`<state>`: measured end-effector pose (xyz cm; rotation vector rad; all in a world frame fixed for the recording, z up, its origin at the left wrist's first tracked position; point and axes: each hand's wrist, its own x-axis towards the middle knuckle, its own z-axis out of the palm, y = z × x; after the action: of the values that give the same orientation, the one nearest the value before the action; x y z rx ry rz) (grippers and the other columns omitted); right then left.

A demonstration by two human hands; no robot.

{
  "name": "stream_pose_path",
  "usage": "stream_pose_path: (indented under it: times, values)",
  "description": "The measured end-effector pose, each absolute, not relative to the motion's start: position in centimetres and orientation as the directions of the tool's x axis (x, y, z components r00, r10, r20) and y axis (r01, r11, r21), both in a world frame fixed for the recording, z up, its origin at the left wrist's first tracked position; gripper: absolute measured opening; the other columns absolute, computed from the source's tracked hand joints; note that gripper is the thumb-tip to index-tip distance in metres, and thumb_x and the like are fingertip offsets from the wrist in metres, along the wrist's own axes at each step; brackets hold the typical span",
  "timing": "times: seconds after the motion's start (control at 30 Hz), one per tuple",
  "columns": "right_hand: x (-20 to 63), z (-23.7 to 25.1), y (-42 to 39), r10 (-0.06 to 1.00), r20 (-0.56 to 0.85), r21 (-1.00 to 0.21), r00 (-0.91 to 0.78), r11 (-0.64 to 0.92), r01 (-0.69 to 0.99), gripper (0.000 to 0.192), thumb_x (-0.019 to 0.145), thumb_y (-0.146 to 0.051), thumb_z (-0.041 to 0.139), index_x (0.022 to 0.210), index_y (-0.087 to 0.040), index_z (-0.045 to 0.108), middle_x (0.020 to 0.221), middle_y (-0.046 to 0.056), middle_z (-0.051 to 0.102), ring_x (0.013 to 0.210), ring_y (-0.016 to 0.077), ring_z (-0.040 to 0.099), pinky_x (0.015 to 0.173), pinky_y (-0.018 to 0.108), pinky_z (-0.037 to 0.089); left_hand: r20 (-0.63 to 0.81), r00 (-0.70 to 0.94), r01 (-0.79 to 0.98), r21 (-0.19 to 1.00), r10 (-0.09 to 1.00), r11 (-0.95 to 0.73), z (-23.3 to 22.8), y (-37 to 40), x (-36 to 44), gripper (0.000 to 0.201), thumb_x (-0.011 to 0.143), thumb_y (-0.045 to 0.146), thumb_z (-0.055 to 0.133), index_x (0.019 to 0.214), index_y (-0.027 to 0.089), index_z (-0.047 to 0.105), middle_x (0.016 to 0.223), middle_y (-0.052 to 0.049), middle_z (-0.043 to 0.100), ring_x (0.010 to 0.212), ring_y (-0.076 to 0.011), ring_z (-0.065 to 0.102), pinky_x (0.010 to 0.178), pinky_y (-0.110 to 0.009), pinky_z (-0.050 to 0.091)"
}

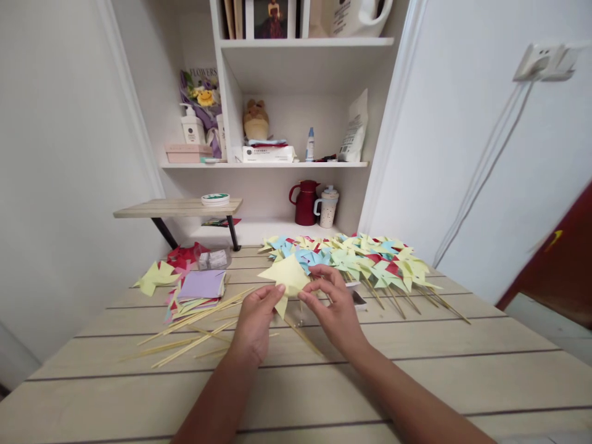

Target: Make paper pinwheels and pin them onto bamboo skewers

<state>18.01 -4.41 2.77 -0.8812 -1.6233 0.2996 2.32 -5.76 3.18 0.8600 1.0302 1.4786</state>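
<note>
A yellow paper pinwheel (287, 274) is held up over the table between my two hands. My left hand (259, 314) pinches its lower left part between thumb and fingers. On the other side, my right hand (330, 299) has thumb and forefinger closed at the pinwheel's right edge. Below the paper a thin wooden stick (303, 336) slants down toward the table; whether it is joined to the pinwheel I cannot tell. Small pale bits (300, 322) show between the hands. Behind my right hand lies a partly hidden small open box (358, 300).
Finished pinwheels (370, 262) on sticks lie in a heap at the back right. Loose sticks (194, 327), a stack of coloured paper (202, 285), a single yellow pinwheel (158, 277) and a clear container (213, 258) are on the left. A small raised shelf (180, 208) stands behind them.
</note>
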Motion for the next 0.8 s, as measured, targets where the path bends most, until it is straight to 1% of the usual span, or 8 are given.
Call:
stream_pose_path:
  times: [0.1, 0.17, 0.23, 0.3, 0.37, 0.47, 0.63, 0.8]
  values:
    - [18.0, 2.7, -4.3, 0.691, 0.723, -0.652, 0.000, 0.682, 0.331, 0.008, 0.080, -0.030, 0.075, 0.076, -0.025, 0.072, 0.117, 0.008, 0.055, 0.117, 0.0287, 0.054, 0.102, 0.049, 0.043, -0.011, -0.119, -0.379, 0.925, 0.993, -0.035, 3.2, -5.7, 2.4, 0.032, 0.061, 0.039, 0.085, 0.078, 0.014, 0.075, 0.078, -0.005, 0.072, 0.072, -0.0144, 0.060, 0.070, -0.025, 0.045]
    - [18.0, 2.7, -4.4, 0.672, 0.740, -0.637, -0.007, 0.704, 0.313, 0.006, 0.078, -0.030, 0.078, 0.083, -0.027, 0.074, 0.121, 0.008, 0.053, 0.120, 0.0291, 0.052, 0.103, 0.048, 0.042, -0.011, -0.088, -0.411, 0.911, 0.996, -0.026, 3.4, -5.8, 2.5, 0.033, 0.062, 0.039, 0.085, 0.079, 0.013, 0.075, 0.079, -0.006, 0.072, 0.072, -0.0154, 0.062, 0.072, -0.026, 0.047]
    - [18.0, 2.7, -4.5, 0.646, 0.762, -0.603, -0.045, 0.732, 0.317, 0.015, 0.078, -0.028, 0.078, 0.093, -0.031, 0.076, 0.129, 0.007, 0.050, 0.125, 0.0299, 0.049, 0.105, 0.050, 0.040, -0.010, -0.079, -0.443, 0.896, 0.997, -0.026, 3.6, -5.9, 2.6, 0.033, 0.061, 0.038, 0.086, 0.081, 0.013, 0.076, 0.080, -0.007, 0.073, 0.074, -0.0163, 0.063, 0.073, -0.027, 0.048]
    - [17.9, 2.7, -4.8, 0.623, 0.776, -0.563, -0.099, 0.754, 0.338, 0.018, 0.079, -0.026, 0.076, 0.095, -0.033, 0.076, 0.136, 0.006, 0.047, 0.130, 0.0314, 0.045, 0.108, 0.052, 0.037, -0.004, -0.082, -0.464, 0.885, 0.997, -0.035, 3.7, -6.0, 2.6, 0.031, 0.061, 0.036, 0.086, 0.080, 0.014, 0.076, 0.080, -0.007, 0.074, 0.073, -0.0167, 0.064, 0.073, -0.027, 0.049]
    - [17.8, 2.9, -5.0, 0.606, 0.782, -0.530, -0.143, 0.769, 0.358, 0.013, 0.080, -0.025, 0.075, 0.090, -0.032, 0.077, 0.140, 0.005, 0.045, 0.132, 0.0330, 0.042, 0.109, 0.055, 0.035, 0.001, -0.094, -0.471, 0.881, 0.996, -0.045, 3.7, -6.0, 2.5, 0.028, 0.062, 0.035, 0.086, 0.078, 0.015, 0.076, 0.079, -0.006, 0.074, 0.072, -0.0165, 0.064, 0.072, -0.027, 0.050]
    - [17.8, 3.1, -5.3, 0.605, 0.781, -0.520, -0.156, 0.768, 0.373, 0.005, 0.081, -0.026, 0.074, 0.079, -0.030, 0.077, 0.139, 0.005, 0.047, 0.131, 0.0335, 0.043, 0.107, 0.055, 0.034, -0.003, -0.099, -0.475, 0.879, 0.995, -0.045, 3.7, -6.0, 2.5, 0.027, 0.063, 0.035, 0.085, 0.080, 0.016, 0.076, 0.080, -0.006, 0.075, 0.072, -0.0169, 0.065, 0.073, -0.027, 0.050]
    - [17.9, 3.2, -5.1, 0.669, 0.740, -0.610, -0.065, 0.709, 0.353, 0.007, 0.081, -0.029, 0.075, 0.074, -0.027, 0.075, 0.129, 0.007, 0.053, 0.125, 0.0308, 0.048, 0.105, 0.051, 0.037, -0.011, -0.082, -0.490, 0.871, 0.997, -0.030, 3.5, -5.9, 2.6, 0.028, 0.064, 0.035, 0.085, 0.081, 0.015, 0.076, 0.081, -0.006, 0.075, 0.075, -0.0182, 0.066, 0.075, -0.028, 0.050]
    - [17.9, 3.2, -4.7, 0.711, 0.703, -0.666, -0.011, 0.664, 0.341, 0.009, 0.080, -0.028, 0.074, 0.073, -0.024, 0.072, 0.122, 0.007, 0.054, 0.121, 0.0280, 0.052, 0.105, 0.047, 0.039, -0.021, -0.105, -0.470, 0.882, 0.994, -0.031, 3.1, -5.6, 2.6, 0.026, 0.063, 0.034, 0.085, 0.080, 0.017, 0.076, 0.083, -0.006, 0.075, 0.078, -0.0183, 0.066, 0.071, -0.025, 0.048]
